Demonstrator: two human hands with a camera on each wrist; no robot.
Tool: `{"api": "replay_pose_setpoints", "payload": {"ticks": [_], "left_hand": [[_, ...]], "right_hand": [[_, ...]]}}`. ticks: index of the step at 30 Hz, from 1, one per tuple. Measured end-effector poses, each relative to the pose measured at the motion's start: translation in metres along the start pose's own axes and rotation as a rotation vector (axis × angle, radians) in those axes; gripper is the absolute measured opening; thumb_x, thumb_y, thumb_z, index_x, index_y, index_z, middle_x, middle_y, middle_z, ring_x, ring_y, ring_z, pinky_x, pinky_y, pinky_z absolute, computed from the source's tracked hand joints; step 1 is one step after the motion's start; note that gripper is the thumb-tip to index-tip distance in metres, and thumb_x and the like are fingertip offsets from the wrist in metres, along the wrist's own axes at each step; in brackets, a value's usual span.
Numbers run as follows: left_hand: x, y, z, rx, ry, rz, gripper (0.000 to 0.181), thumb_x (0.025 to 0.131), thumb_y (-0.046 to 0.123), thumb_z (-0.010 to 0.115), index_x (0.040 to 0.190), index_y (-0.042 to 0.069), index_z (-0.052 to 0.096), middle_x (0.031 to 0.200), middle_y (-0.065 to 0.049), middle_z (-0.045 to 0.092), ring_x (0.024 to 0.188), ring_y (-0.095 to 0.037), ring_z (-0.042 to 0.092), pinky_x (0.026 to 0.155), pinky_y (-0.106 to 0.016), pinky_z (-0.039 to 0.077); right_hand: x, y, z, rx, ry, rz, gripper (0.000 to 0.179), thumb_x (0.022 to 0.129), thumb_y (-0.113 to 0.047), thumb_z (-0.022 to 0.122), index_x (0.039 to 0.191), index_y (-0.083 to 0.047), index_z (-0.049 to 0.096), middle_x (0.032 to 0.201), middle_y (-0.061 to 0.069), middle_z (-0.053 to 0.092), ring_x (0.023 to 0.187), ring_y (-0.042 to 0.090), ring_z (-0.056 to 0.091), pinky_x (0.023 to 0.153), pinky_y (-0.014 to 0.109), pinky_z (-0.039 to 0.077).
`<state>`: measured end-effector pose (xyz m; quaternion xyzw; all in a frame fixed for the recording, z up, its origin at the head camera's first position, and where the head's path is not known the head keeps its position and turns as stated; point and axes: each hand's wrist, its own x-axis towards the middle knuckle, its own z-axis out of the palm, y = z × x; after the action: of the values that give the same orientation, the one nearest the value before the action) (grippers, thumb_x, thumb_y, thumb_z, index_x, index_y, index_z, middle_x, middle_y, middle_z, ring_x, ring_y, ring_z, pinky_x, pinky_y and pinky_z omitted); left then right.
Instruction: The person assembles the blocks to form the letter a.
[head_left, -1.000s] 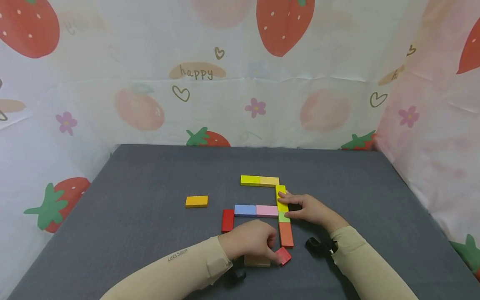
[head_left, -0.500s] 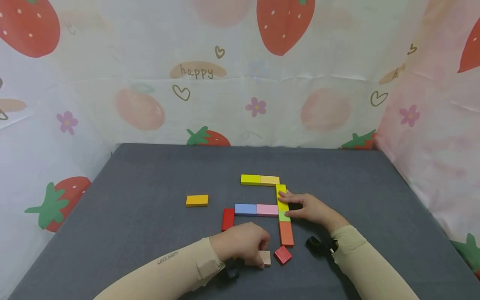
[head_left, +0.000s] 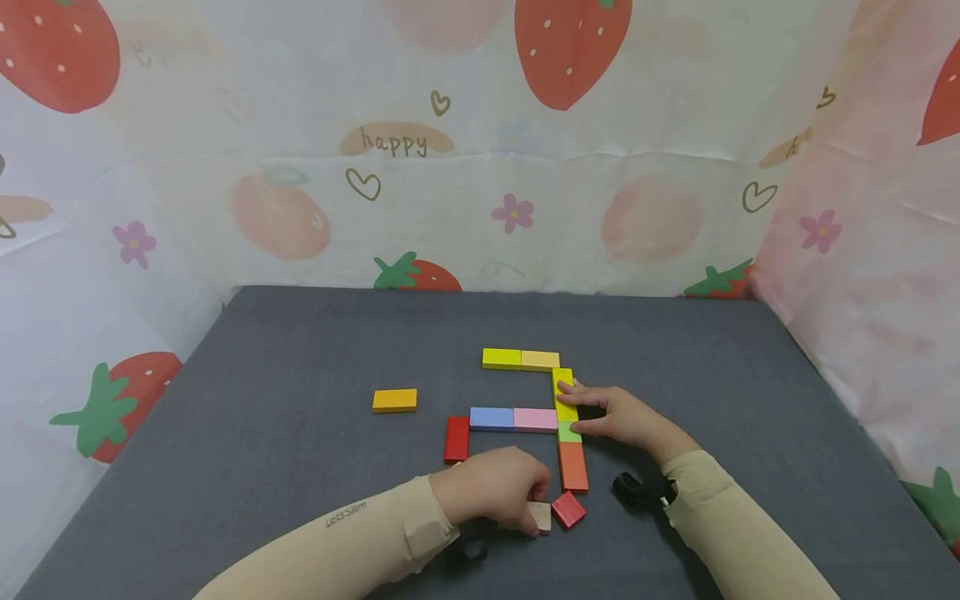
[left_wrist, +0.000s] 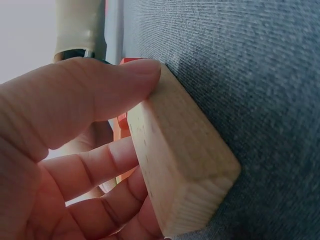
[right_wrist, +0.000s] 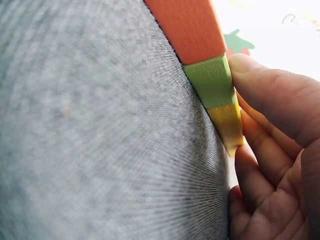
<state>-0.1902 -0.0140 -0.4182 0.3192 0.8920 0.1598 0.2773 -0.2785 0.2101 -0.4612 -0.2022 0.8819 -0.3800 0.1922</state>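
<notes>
My left hand point(head_left: 497, 485) pinches a plain wooden block point(left_wrist: 185, 145) between thumb and fingers, low on the cloth. In the head view the block's right end lies close beside a small tilted red block point(head_left: 568, 510). My right hand point(head_left: 618, 421) rests its fingertips on a column of blocks: the thumb on the short green block point(right_wrist: 211, 82), other fingers at the yellow block point(head_left: 564, 393). Below the green block, an orange block point(head_left: 573, 467) continues the column. A blue block point(head_left: 492, 419) and a pink block point(head_left: 536, 420) join it from the left.
Another red block point(head_left: 456, 439) stands at the blue block's left end. Lime point(head_left: 502, 359) and tan point(head_left: 540, 361) blocks form a row at the top. An orange-yellow block point(head_left: 394, 401) lies apart on the left. Dark grey cloth point(head_left: 315, 350) covers the table.
My left hand has left the small red block, moved left to the wooden block, then slid it rightward toward the red one. My right hand stays on the column.
</notes>
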Motion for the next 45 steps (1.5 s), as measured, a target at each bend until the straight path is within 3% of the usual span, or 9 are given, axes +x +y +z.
{"api": "replay_pose_setpoints", "payload": {"ticks": [4, 9, 17, 23, 34, 41, 45], "left_hand": [[0.000, -0.002, -0.001, -0.023, 0.001, 0.006, 0.023, 0.070, 0.029, 0.078, 0.075, 0.023, 0.057, 0.067, 0.008, 0.055, 0.063, -0.008, 0.050, 0.055, -0.024, 0.042], [-0.007, -0.016, -0.008, 0.005, 0.054, 0.025, 0.024, 0.069, 0.032, 0.079, 0.080, 0.023, 0.059, 0.070, 0.010, 0.055, 0.066, -0.007, 0.049, 0.058, -0.023, 0.043], [-0.035, -0.048, -0.024, 0.196, 0.098, 0.098, 0.030, 0.066, 0.029, 0.081, 0.089, 0.022, 0.063, 0.082, 0.008, 0.052, 0.076, -0.007, 0.044, 0.067, -0.021, 0.041], [-0.052, -0.056, -0.029, 0.280, 0.089, 0.097, 0.030, 0.069, 0.016, 0.079, 0.093, 0.028, 0.067, 0.087, 0.008, 0.050, 0.086, -0.010, 0.040, 0.072, -0.023, 0.041], [-0.043, -0.060, -0.019, 0.393, 0.154, 0.174, 0.022, 0.075, 0.016, 0.074, 0.093, 0.028, 0.069, 0.083, 0.009, 0.054, 0.079, -0.008, 0.044, 0.070, -0.023, 0.041], [-0.042, -0.059, -0.020, 0.361, 0.154, 0.193, 0.019, 0.076, 0.017, 0.073, 0.090, 0.027, 0.067, 0.085, 0.010, 0.055, 0.080, -0.007, 0.044, 0.071, -0.023, 0.041], [-0.043, -0.062, -0.024, 0.308, 0.161, 0.167, 0.023, 0.073, 0.019, 0.075, 0.093, 0.027, 0.067, 0.089, 0.009, 0.053, 0.084, -0.009, 0.042, 0.073, -0.023, 0.041]], "right_hand": [[0.000, 0.001, 0.000, 0.000, 0.000, -0.003, 0.051, 0.078, -0.036, 0.070, 0.126, -0.028, 0.055, 0.140, -0.008, 0.040, 0.137, 0.020, 0.021, 0.106, 0.051, 0.018], [0.000, 0.000, 0.000, -0.008, -0.003, -0.011, 0.052, 0.078, -0.038, 0.069, 0.127, -0.028, 0.055, 0.140, -0.008, 0.039, 0.137, 0.020, 0.021, 0.106, 0.051, 0.018], [0.000, -0.001, -0.001, -0.015, -0.013, -0.006, 0.050, 0.079, -0.036, 0.069, 0.127, -0.027, 0.055, 0.141, -0.008, 0.038, 0.137, 0.020, 0.020, 0.106, 0.050, 0.018], [0.000, -0.001, -0.002, -0.024, -0.016, -0.004, 0.051, 0.079, -0.037, 0.069, 0.127, -0.027, 0.054, 0.141, -0.009, 0.038, 0.137, 0.020, 0.019, 0.106, 0.051, 0.018], [0.000, 0.000, -0.001, -0.022, -0.015, 0.003, 0.052, 0.079, -0.037, 0.069, 0.127, -0.027, 0.054, 0.141, -0.008, 0.038, 0.137, 0.021, 0.019, 0.106, 0.051, 0.019], [0.001, 0.002, -0.001, -0.026, -0.015, 0.001, 0.052, 0.079, -0.038, 0.069, 0.127, -0.028, 0.054, 0.141, -0.008, 0.039, 0.137, 0.021, 0.020, 0.106, 0.051, 0.018], [0.001, 0.000, -0.001, -0.023, -0.017, -0.001, 0.052, 0.078, -0.038, 0.069, 0.127, -0.027, 0.054, 0.141, -0.008, 0.039, 0.137, 0.020, 0.020, 0.106, 0.051, 0.018]]}}
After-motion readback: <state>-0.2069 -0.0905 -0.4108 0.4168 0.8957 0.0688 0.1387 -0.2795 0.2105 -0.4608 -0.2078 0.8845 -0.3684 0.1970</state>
